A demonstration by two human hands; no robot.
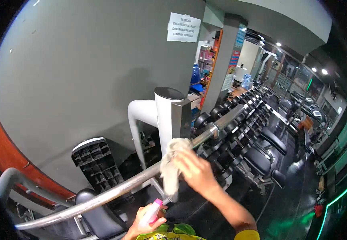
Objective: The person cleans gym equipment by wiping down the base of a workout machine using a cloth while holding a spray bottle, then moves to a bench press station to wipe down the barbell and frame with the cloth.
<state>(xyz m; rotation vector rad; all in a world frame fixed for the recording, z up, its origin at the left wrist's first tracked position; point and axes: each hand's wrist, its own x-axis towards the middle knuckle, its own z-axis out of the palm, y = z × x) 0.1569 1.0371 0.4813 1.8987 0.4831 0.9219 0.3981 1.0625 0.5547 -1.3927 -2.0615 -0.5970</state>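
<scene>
A long metal barbell (121, 186) crosses in front of me, from the lower left up to the right. My right hand (195, 170) presses a pale cloth (170, 168) onto the bar, close to a white and dark metal upright (166, 116). The cloth wraps over the bar and its loose end hangs below. Low in front of my body, my left hand (147, 219) is closed around a spray bottle (153, 212) with a pink and white top. Most of the bottle's body is hidden by the fingers and the lower edge.
A long rack of dumbbells (237, 116) runs away to the right, with a padded black bench (257, 160) beside it. A black plastic step (97, 160) leans at the grey wall (81, 60). A paper sign (184, 27) hangs above. Another black seat (99, 216) is below the bar.
</scene>
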